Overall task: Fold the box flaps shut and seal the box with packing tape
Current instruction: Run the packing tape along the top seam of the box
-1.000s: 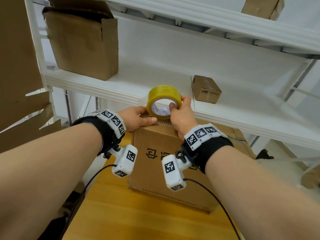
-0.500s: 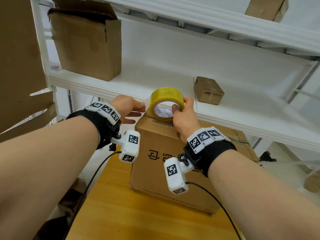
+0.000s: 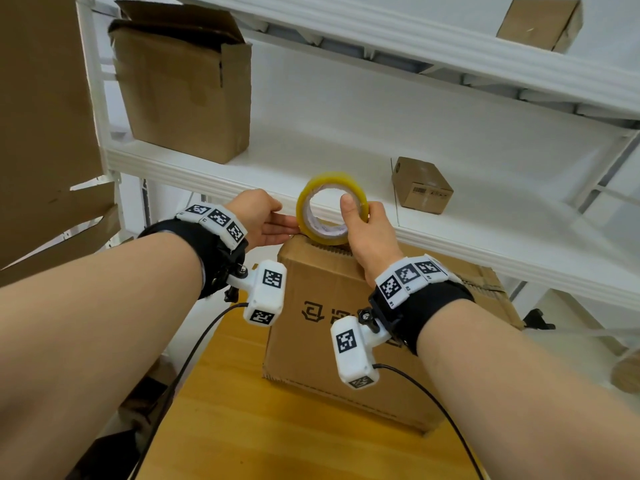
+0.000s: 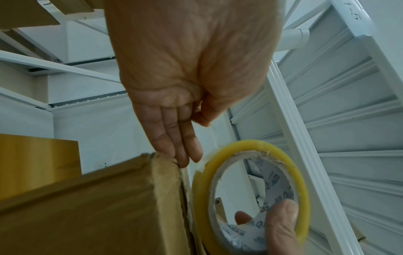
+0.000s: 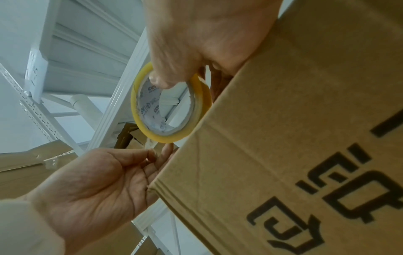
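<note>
A brown cardboard box [image 3: 301, 362] [image 4: 87, 207] [image 5: 283, 120] stands on a wooden table, its top flaps folded down. My right hand [image 3: 367, 233] [image 5: 207, 34] grips a yellow packing tape roll [image 3: 330, 178] [image 4: 250, 143] [image 5: 165, 138], thumb inside the core, and holds it upright on the box's near top edge at the left corner. My left hand [image 3: 259, 216] [image 4: 185, 69] [image 5: 87, 186] is beside the roll with fingers straight, its fingertips touching the box's top corner just under the roll. The box top is mostly hidden.
A white metal shelf [image 3: 207, 174] runs just behind the box. On it stand an open carton [image 3: 187, 98] at left and a small box [image 3: 420, 187] at right. Another carton [image 3: 540, 22] sits on the upper shelf. Flattened cardboard [image 3: 41, 133] leans at far left.
My left hand lifted off the box top, swung left, then came back with its fingertips at the roll's lower left. The right hand kept hold of the roll at the box's edge.
</note>
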A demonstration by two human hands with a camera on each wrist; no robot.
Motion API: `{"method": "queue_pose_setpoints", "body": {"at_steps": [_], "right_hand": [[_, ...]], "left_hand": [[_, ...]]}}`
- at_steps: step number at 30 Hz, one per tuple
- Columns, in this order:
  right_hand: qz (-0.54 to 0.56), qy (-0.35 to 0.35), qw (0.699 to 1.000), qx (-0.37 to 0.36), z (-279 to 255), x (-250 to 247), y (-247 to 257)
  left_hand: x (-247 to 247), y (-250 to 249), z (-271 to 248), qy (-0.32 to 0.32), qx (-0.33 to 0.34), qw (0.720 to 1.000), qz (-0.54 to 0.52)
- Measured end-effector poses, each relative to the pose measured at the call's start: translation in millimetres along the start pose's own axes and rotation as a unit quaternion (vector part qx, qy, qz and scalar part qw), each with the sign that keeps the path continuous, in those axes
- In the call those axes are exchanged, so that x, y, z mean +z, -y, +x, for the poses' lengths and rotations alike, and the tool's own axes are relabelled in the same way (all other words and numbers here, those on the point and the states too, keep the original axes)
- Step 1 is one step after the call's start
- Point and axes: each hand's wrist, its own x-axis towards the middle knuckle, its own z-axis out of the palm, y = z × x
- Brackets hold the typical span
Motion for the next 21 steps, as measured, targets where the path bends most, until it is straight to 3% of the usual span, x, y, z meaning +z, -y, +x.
{"method": "queue_pose_setpoints", "body": {"at_steps": [9, 21], "right_hand": [[-0.029, -0.043, 0.998, -0.035, 6, 12, 9], [-0.065, -0.057, 0.996, -0.009, 10, 20, 2]], "left_hand": [[-2, 2, -1, 0.004, 0.003, 1.000, 0.004], [-7, 7, 7, -0.006, 0.027, 1.000, -0.015]]}}
